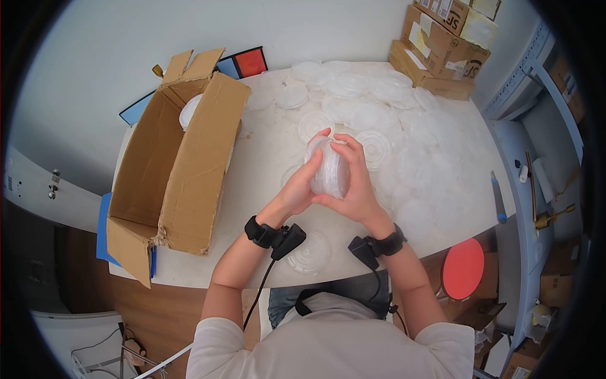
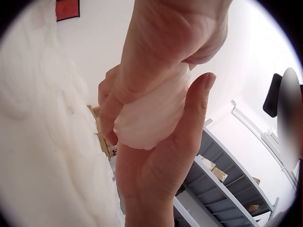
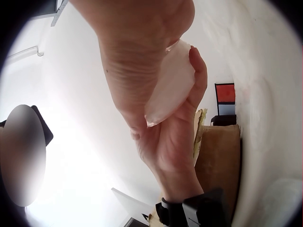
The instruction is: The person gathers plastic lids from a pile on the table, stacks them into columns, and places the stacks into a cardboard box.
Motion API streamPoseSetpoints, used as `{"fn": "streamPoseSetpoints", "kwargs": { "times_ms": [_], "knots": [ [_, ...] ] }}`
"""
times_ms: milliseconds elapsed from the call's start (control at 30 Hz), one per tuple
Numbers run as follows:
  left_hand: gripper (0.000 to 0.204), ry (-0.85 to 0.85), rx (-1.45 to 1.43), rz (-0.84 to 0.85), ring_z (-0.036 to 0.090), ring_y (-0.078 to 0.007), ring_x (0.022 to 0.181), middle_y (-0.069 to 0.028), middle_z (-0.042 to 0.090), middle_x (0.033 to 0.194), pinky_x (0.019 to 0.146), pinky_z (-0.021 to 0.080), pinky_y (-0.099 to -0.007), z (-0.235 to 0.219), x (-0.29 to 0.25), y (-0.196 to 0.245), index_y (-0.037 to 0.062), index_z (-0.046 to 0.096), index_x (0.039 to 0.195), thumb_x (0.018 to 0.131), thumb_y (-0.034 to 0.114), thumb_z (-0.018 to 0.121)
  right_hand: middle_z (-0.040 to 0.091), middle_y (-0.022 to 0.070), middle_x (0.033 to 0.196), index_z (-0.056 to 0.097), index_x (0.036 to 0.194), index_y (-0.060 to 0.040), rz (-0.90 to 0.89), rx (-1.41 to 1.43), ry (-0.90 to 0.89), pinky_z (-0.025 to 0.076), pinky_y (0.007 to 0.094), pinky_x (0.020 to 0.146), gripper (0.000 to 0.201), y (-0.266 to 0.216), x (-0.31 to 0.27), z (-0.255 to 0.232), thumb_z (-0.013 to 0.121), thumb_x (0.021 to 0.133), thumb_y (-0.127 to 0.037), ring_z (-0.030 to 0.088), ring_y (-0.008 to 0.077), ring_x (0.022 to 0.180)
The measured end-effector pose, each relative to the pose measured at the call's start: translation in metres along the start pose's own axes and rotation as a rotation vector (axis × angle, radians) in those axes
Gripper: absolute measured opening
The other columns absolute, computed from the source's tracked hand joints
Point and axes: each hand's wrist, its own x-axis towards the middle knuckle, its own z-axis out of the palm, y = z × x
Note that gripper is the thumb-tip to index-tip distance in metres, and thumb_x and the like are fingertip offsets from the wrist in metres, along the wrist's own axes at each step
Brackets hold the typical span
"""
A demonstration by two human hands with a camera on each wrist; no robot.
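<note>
A short stack of clear plastic lids (image 1: pixel 331 174) is held up over the middle of the table between both hands. The left hand (image 1: pixel 299 188) grips the stack's left side, its thumb lying along the near face. From the other side the right hand (image 1: pixel 361 184) curls its fingers round the stack, thumb underneath. In the left wrist view the stack (image 2: pixel 154 116) appears as one frosted, rounded block between the palms. Single round lids (image 1: pixel 374 149) lie flat on the table beyond the hands, and another lid (image 1: pixel 309 252) lies close to the near edge.
A big pile of loose lids (image 1: pixel 423 142) covers the table's back and right. An open cardboard box (image 1: pixel 199 170) stands at left with a white round piece (image 1: pixel 189 112) inside. Stacked cartons (image 1: pixel 442 47) stand at the back right. A blue-handled tool (image 1: pixel 499 199) lies at the right edge.
</note>
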Motion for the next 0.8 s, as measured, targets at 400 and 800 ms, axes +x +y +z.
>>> {"fn": "streamPoseSetpoints", "kwargs": {
  "times_ms": [400,800],
  "knots": [
    [0.058,0.045,0.246,0.077,0.033,-0.0217,0.123,-0.008,0.029,0.134,0.099,0.033,-0.0366,0.004,0.004,-0.002,0.0224,0.008,0.14,0.091,0.052,0.018,0.03,0.015,0.128,0.034,0.125,-0.0097,0.033,0.109,-0.007,0.03,0.0425,0.097,0.083,0.0,-0.002,0.006,0.08,0.058,-0.028,0.03,0.0328,0.119],
    [0.062,0.05,0.282,0.14,0.033,-0.0211,0.123,-0.0072,0.027,0.135,0.1,0.032,-0.0364,0.0,0.006,-0.011,0.0238,0.006,0.14,0.089,0.056,0.019,0.027,0.016,0.13,0.029,0.127,-0.007,0.087,0.229,-0.021,0.027,0.0421,0.099,0.08,0.005,-0.005,0.011,0.075,0.065,-0.026,0.028,0.0317,0.121]
  ]
}}
